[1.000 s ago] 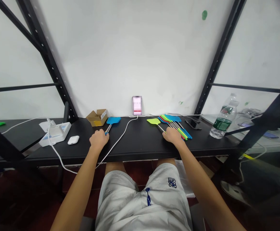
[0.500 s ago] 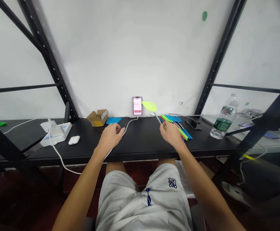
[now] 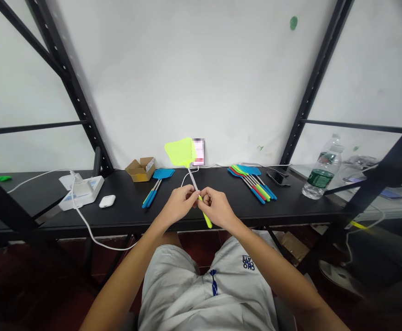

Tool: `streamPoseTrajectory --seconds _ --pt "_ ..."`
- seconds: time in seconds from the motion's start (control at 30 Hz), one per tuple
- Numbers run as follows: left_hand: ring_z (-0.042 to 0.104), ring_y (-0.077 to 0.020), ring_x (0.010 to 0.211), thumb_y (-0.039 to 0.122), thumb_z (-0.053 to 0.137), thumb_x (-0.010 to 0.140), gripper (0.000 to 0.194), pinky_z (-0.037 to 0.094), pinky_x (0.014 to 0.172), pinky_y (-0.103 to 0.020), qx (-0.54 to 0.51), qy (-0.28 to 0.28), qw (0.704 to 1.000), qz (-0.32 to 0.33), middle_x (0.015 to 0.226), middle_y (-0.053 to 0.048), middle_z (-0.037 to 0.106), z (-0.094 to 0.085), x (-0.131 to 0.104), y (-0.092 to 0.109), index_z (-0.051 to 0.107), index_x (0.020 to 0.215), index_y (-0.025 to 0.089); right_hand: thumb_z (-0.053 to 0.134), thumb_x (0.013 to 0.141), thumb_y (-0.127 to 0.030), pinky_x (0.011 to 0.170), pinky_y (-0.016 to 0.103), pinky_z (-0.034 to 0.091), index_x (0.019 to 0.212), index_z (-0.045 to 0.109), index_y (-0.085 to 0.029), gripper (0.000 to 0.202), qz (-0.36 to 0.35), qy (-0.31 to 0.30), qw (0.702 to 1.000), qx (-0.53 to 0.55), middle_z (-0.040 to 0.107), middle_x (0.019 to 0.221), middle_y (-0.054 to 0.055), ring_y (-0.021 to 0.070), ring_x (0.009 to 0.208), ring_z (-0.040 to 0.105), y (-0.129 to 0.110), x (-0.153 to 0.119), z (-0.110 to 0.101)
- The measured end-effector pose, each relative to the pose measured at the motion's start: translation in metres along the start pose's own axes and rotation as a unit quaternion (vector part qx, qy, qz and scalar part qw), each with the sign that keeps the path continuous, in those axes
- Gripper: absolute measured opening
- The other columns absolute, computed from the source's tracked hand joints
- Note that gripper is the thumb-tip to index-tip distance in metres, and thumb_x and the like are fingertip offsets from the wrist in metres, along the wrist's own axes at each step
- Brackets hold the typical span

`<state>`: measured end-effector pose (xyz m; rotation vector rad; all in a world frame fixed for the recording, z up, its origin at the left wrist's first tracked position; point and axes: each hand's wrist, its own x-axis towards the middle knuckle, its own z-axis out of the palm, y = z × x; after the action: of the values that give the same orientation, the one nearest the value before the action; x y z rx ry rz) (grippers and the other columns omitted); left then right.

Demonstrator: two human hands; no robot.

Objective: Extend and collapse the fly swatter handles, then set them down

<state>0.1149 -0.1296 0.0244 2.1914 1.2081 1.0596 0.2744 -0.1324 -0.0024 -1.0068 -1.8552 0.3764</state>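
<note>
A yellow-green fly swatter (image 3: 179,152) is held up over the middle of the black table, its flat head tilted up to the left and partly over a phone (image 3: 198,151) that leans on the wall. My left hand (image 3: 180,202) pinches the metal rod just above the handle. Close beside it, my right hand (image 3: 216,207) has its fingers closed on the top of the yellow-green handle. Two blue swatters (image 3: 163,174) lie left of my hands. On the right lies a fan of several swatters (image 3: 252,181) in blue, red and green.
On the black table (image 3: 118,220) are a small open cardboard box (image 3: 140,170), a white earphone case (image 3: 107,201), a white power strip (image 3: 83,193) with cables, and a dark phone (image 3: 278,178). Plastic bottles (image 3: 320,174) stand at the right. Black metal posts rise on both sides.
The yellow-green swatter has moved left, from beside the right pile to the middle, with my right hand. My left hand has moved right and closed on its rod, uncovering the blue swatters' handles.
</note>
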Motion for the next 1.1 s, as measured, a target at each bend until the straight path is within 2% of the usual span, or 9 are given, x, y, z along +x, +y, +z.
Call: streamPoseTrajectory --seconds 0.13,0.27,0.37,0.53,0.6,0.7,0.8,0.93,1.1 --pt "0.055 -0.0132 0.059 0.037 0.048 0.087 0.027 0.037 0.052 -0.023 0.027 0.021 0.999 -0.002 0.062 0.002 0.058 0.003 0.0 -0.005 0.045 0.068 0.02 0.061 0.078 -0.023 0.057 0.021 0.039 0.078 0.059 -0.019 0.005 0.006 -0.037 0.999 0.024 0.059 0.059 -0.005 0.0095 0.053 0.052 0.002 -0.001 0.003" --pt "0.058 -0.0126 0.054 0.034 0.042 0.091 0.023 0.04 0.055 -0.023 0.011 -0.012 1.0 -0.002 0.061 0.003 0.059 0.001 -0.002 -0.003 0.049 0.074 0.019 0.057 0.083 -0.03 0.057 0.022 0.045 0.084 0.062 -0.018 0.012 0.038 -0.057 0.994 0.087 0.068 0.071 0.001 0.0117 0.059 0.061 0.006 0.002 -0.002" --pt "0.058 -0.0106 0.049 0.035 0.04 0.093 0.025 0.041 0.055 -0.023 0.002 -0.031 1.0 0.003 0.065 0.003 0.063 0.0 -0.002 0.0 0.052 0.077 0.019 0.055 0.087 -0.04 0.052 0.022 0.045 0.077 0.06 -0.018 0.025 0.079 -0.038 0.99 0.109 0.067 0.069 0.002 0.0115 0.054 0.061 0.014 0.006 -0.009" --pt "0.054 -0.008 0.046 0.036 0.037 0.095 0.027 0.041 0.052 -0.021 -0.022 -0.062 0.997 0.026 0.069 0.002 0.063 0.006 -0.003 0.005 0.053 0.082 0.019 0.046 0.088 -0.061 0.037 0.02 0.035 0.073 0.057 -0.017 0.047 0.17 -0.096 0.959 0.207 0.063 0.062 0.003 0.011 0.044 0.057 0.028 0.015 -0.016" --pt "0.051 -0.0069 0.043 0.038 0.036 0.096 0.029 0.04 0.049 -0.021 -0.036 -0.089 0.995 0.026 0.071 0.002 0.063 0.009 -0.004 0.007 0.053 0.082 0.019 0.043 0.087 -0.064 0.036 0.02 0.033 0.071 0.056 -0.017 0.052 0.178 -0.097 0.944 0.259 0.06 0.059 0.002 0.0111 0.043 0.057 0.03 0.017 -0.016" --pt "0.049 -0.0061 0.041 0.04 0.036 0.096 0.031 0.038 0.046 -0.02 -0.047 -0.11 0.993 0.015 0.071 0.002 0.063 0.011 -0.005 0.008 0.053 0.082 0.018 0.043 0.087 -0.065 0.037 0.02 0.033 0.064 0.054 -0.016 0.055 0.166 -0.076 0.936 0.3 0.056 0.052 0.001 0.0102 0.04 0.053 0.032 0.018 -0.017" --pt "0.048 -0.0062 0.041 0.042 0.038 0.095 0.032 0.037 0.045 -0.02 -0.044 -0.106 0.993 0.006 0.069 0.003 0.062 0.01 -0.005 0.008 0.053 0.081 0.018 0.048 0.085 -0.063 0.037 0.021 0.032 0.062 0.053 -0.017 0.052 0.18 -0.018 0.934 0.307 0.054 0.049 -0.001 0.0094 0.039 0.05 0.032 0.017 -0.018" --pt "0.047 -0.0064 0.041 0.043 0.04 0.094 0.03 0.036 0.043 -0.02 -0.047 -0.105 0.993 -0.006 0.068 0.003 0.061 0.008 -0.004 0.007 0.055 0.086 0.018 0.057 0.082 -0.054 0.038 0.021 0.031 0.059 0.052 -0.017 0.044 0.203 0.062 0.926 0.311 0.051 0.048 -0.002 0.0082 0.038 0.047 0.034 0.018 -0.02" --pt "0.047 -0.0067 0.041 0.044 0.042 0.092 0.03 0.035 0.043 -0.02 -0.048 -0.112 0.992 -0.019 0.068 0.002 0.062 0.007 -0.003 0.004 0.057 0.087 0.019 0.058 0.082 -0.046 0.038 0.022 0.03 0.055 0.05 -0.018 0.041 0.207 0.113 0.917 0.321 0.049 0.046 -0.002 0.0077 0.037 0.044 0.036 0.022 -0.025"
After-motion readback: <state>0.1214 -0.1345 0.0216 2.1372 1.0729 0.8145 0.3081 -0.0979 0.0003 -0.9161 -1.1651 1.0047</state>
